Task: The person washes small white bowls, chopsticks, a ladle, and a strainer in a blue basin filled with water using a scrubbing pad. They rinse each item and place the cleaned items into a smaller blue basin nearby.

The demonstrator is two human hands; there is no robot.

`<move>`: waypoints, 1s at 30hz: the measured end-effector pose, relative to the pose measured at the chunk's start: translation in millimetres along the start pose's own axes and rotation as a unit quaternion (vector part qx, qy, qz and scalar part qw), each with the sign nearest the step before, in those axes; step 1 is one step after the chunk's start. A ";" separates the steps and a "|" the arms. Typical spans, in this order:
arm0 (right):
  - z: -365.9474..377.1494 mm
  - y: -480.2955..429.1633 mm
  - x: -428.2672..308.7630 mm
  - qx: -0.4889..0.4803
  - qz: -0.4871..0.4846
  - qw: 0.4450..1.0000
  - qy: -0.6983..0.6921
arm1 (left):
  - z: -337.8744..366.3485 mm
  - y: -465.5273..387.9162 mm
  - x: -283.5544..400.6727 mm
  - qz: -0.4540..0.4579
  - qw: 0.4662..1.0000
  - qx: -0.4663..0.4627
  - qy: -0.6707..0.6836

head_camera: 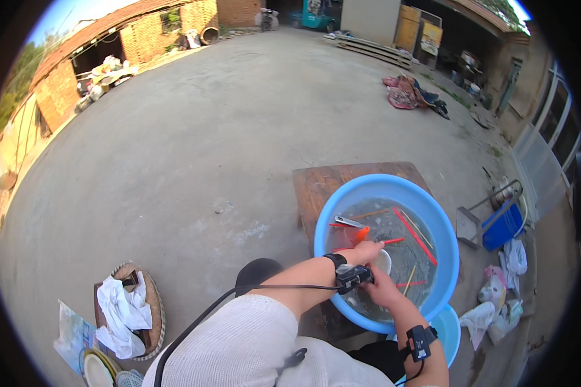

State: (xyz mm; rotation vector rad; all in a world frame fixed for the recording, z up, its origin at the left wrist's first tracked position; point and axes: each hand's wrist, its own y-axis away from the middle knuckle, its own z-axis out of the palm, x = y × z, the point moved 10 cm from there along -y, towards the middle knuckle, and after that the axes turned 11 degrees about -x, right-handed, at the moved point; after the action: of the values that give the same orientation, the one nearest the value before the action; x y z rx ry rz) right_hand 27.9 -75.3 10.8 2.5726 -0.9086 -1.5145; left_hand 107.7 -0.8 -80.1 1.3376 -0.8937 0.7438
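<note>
A large light-blue plastic basin (448,242) holding cloudy water is before me. My left hand (368,250) reaches over the water, fingers curled at a white bowl (384,261). A red stick (393,241) emerges beside its fingertips; whether the hand grips it is unclear. My right hand (385,289) holds the near side of the bowl, partly hidden by the left wrist's device. Around them float red chopstick-like sticks (416,234), tan wooden sticks (410,279), an orange plastic piece (361,234) and a silvery flat utensil (349,221).
The basin rests on a low wooden table (314,186). A second light-blue basin (449,329) sits below its near edge. At right are a blue bucket (503,227) and plastic bags (494,295); at left, a woven basket (157,314) with white bags. A black cable (213,305) crosses my left arm.
</note>
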 end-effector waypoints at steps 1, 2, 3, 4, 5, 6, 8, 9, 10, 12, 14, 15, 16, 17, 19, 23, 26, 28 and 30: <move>7.9 3.7 -5.1 -0.044 0.022 0.990 0.134 | -3.0 3.3 0.3 -0.016 0.996 0.031 -0.077; 10.3 4.9 -16.6 -0.043 0.000 0.975 0.219 | 4.9 2.9 5.7 -0.010 0.983 -0.009 -0.181; 10.3 6.8 -15.5 -0.055 0.030 0.957 0.282 | 8.5 3.3 5.0 -0.019 0.978 -0.030 -0.204; 4.2 5.8 -23.2 -0.012 0.018 0.956 0.293 | 11.3 3.7 3.3 -0.016 0.991 -0.046 -0.125; -3.2 7.0 -18.6 0.009 0.050 0.956 0.290 | 18.4 4.1 1.5 -0.011 0.996 -0.075 -0.051; -7.4 6.4 -5.1 0.015 0.122 0.948 0.292 | 19.7 4.2 1.6 -0.004 0.996 -0.071 -0.061; -21.6 9.4 4.2 0.077 0.136 0.965 0.211 | 23.8 2.1 -0.1 0.006 0.995 -0.073 -0.074; -28.0 10.2 4.9 0.106 0.114 0.971 0.182 | 23.4 0.4 0.9 0.020 0.995 -0.052 -0.087; -29.2 9.6 14.0 0.089 0.134 0.970 0.183 | 18.5 -0.7 -0.1 0.024 0.996 -0.009 -0.089; -28.9 4.9 10.3 0.040 0.062 0.979 0.190 | 8.4 -0.6 -0.5 0.028 0.985 0.056 -0.158; -31.7 4.0 -6.0 0.035 -0.025 0.939 0.342 | 14.4 -5.0 1.9 0.066 0.988 0.006 -0.139; -24.1 2.0 -7.9 -0.002 -0.048 0.903 0.426 | 14.6 -7.6 -1.4 0.053 0.992 -0.011 -0.115; -26.5 6.4 -22.8 0.049 -0.113 0.883 0.453 | 15.8 -10.0 -4.0 0.039 0.995 -0.028 -0.091; -26.6 9.0 -30.4 0.082 -0.143 0.854 0.494 | 19.2 -11.3 -7.5 0.024 0.996 -0.044 -0.068; -30.9 3.6 -23.4 0.105 -0.090 0.876 0.461 | 11.9 -10.3 -8.4 0.007 0.997 0.008 -0.076; -37.2 -1.7 19.2 0.092 0.088 0.977 0.171 | 4.3 1.1 -6.6 0.015 0.994 0.095 -0.057; -31.6 -1.8 0.1 0.054 0.000 0.955 0.291 | 24.1 -1.7 10.3 0.070 0.960 -0.057 -0.263; -24.3 7.6 -26.4 0.094 -0.111 0.837 0.527 | 30.3 -4.5 6.6 0.049 0.973 -0.111 -0.198; -29.4 4.9 -13.0 0.063 -0.084 0.881 0.461 | 16.4 -7.5 -3.4 -0.003 0.998 -0.029 -0.059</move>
State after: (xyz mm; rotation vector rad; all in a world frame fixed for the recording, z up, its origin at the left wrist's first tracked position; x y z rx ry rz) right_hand 44.6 -80.7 38.2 2.9692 -0.6483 -0.0924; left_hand 110.7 -17.7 -86.5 1.3437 -0.9976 0.6341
